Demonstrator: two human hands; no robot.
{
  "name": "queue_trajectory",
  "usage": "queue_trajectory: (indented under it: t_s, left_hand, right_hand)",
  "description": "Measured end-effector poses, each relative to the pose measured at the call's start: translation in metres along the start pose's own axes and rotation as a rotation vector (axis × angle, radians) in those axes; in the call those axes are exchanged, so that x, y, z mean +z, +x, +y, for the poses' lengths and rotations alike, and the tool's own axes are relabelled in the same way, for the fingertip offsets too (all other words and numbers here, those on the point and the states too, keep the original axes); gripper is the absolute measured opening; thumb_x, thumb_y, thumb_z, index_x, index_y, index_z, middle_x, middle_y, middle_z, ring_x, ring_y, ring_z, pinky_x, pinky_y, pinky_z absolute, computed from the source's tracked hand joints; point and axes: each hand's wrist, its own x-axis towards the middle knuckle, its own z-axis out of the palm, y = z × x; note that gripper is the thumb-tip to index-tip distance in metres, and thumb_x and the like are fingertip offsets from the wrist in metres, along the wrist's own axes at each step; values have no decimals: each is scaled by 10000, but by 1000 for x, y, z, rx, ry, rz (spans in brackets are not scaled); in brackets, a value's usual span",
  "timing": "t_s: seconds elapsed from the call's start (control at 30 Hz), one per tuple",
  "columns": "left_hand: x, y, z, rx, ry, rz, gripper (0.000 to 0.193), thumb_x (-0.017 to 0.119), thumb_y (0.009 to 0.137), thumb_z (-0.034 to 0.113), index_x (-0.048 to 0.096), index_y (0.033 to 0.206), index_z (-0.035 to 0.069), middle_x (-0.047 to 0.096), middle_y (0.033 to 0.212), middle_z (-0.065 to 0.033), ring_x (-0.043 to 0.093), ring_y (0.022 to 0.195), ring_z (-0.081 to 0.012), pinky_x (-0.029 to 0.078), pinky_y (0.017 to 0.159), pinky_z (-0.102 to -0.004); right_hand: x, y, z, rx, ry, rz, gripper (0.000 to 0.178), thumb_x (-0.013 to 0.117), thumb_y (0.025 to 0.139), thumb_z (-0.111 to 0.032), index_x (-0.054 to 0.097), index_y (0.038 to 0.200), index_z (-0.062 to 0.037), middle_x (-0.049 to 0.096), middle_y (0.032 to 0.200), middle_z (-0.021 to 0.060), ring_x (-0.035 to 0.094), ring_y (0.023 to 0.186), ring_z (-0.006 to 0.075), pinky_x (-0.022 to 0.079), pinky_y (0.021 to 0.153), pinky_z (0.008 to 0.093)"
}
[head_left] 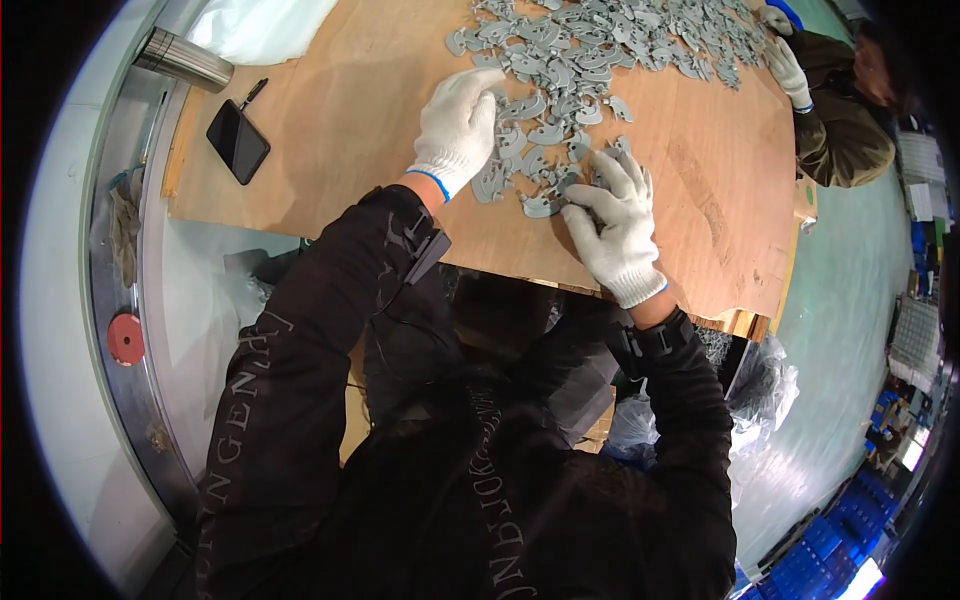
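Observation:
Many small grey curved parts [575,65], hook-like in shape, lie in a heap on the wooden table [350,130]. My left hand [457,125], in a white knit glove, rests cupped against the left side of the heap. Its fingers reach over toward the parts, their tips partly hidden. At the near right of the heap is my right hand [617,225], gloved the same way. The fingers of that hand are spread and bent over a few parts, with the thumb apart. A loose grey part [541,205] lies between the two hands, near the table's front.
A black phone [238,142] and a steel flask [185,60] lie at the left, by a white plastic bag [258,28]. Across the far right corner, another person's gloved hand [788,72] rests at the table edge. Clear plastic bags [765,390] hang below the right side.

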Motion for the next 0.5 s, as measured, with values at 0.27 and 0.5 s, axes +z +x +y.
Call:
queue_trajectory:
  t_s: [0.27, 0.5]
  left_hand:
    - [-7, 0, 0, -85, -133, 14, 317, 572, 1027, 7, 748, 1281, 81, 765, 1270, -133, 716, 1212, -319, 565, 1063, -407]
    - [-7, 1, -4, -251, -276, 2, 317, 558, 1033, -1, 771, 1248, 89, 775, 1253, -140, 742, 1186, -323, 571, 1057, -394]
  right_hand:
    - [15, 24, -39, -41, -243, -72, 369, 811, 910, -364, 814, 1218, -162, 606, 1526, 151, 423, 1507, 489, 232, 1299, 647]
    - [32, 60, -49, -73, -279, -103, 366, 810, 905, -360, 811, 1210, -157, 635, 1509, 139, 461, 1477, 467, 249, 1288, 643]
